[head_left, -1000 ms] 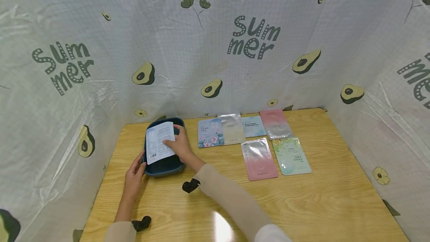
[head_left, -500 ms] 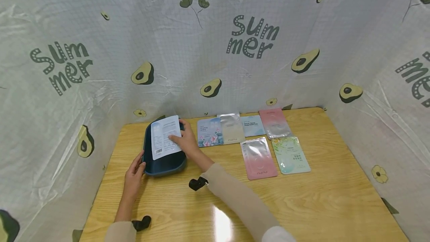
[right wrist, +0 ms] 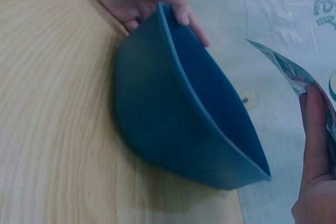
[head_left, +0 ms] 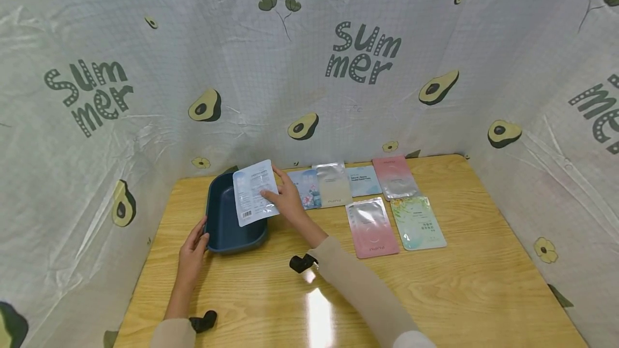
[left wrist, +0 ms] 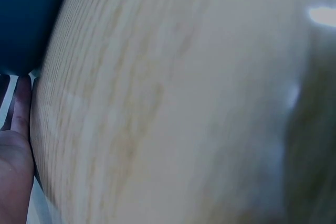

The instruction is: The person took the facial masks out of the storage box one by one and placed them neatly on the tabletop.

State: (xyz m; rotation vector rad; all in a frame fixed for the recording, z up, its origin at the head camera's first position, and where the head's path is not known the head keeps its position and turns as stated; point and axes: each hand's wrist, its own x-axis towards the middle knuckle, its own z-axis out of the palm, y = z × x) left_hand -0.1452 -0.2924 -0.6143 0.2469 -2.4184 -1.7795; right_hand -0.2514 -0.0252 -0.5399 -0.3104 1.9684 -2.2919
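Observation:
My right hand pinches a white and pale-blue sheet mask packet, thumb on its printed back face and fingers behind. The packet is held tilted above the right side of a dark blue plastic bin and overlaps its far right rim in the head view. At the bin's left wall, my left hand grips the rim; the right wrist view shows fingers hooked over the edge of the bin. That same view has the packet edge-on beside my right fingers.
Right of the bin, several sheet mask packets lie flat: a blue floral one, a beige one, a light blue one, pink ones and a green one. A patterned curtain borders the wooden table.
My right hand has lifted the packet from over the bin's middle towards the right, now partly covering the blue floral packet. The left hand stays at the bin's left wall.

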